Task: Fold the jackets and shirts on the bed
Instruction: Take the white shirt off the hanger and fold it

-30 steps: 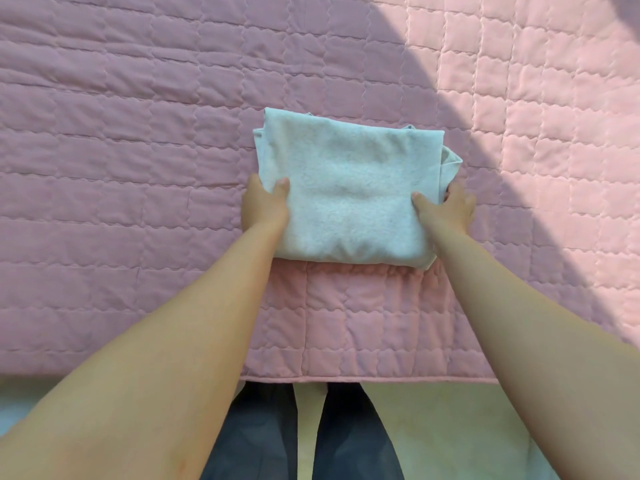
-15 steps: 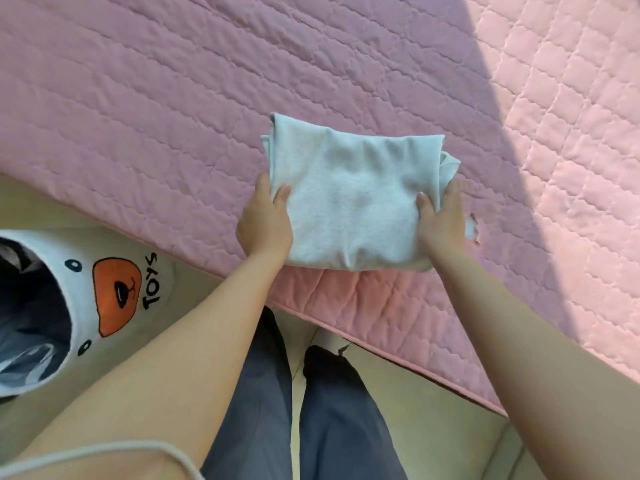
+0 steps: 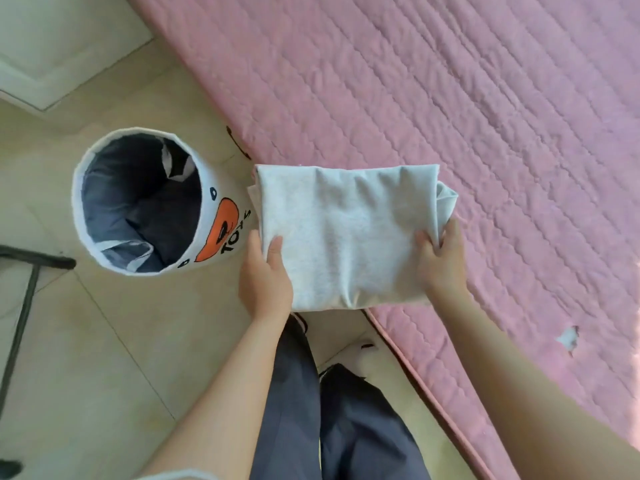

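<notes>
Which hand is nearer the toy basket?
The left hand, gripping the folded grey garment beside the basket; the right hand grips its opposite edge, over the bed.

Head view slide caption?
Left hand and right hand hold a folded grey garment over the bed edge beside a toy bin.

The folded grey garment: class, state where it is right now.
Head view, centre: the folded grey garment is held between left hand and right hand over the edge of the pink bed, just right of the white toy bin.
</notes>
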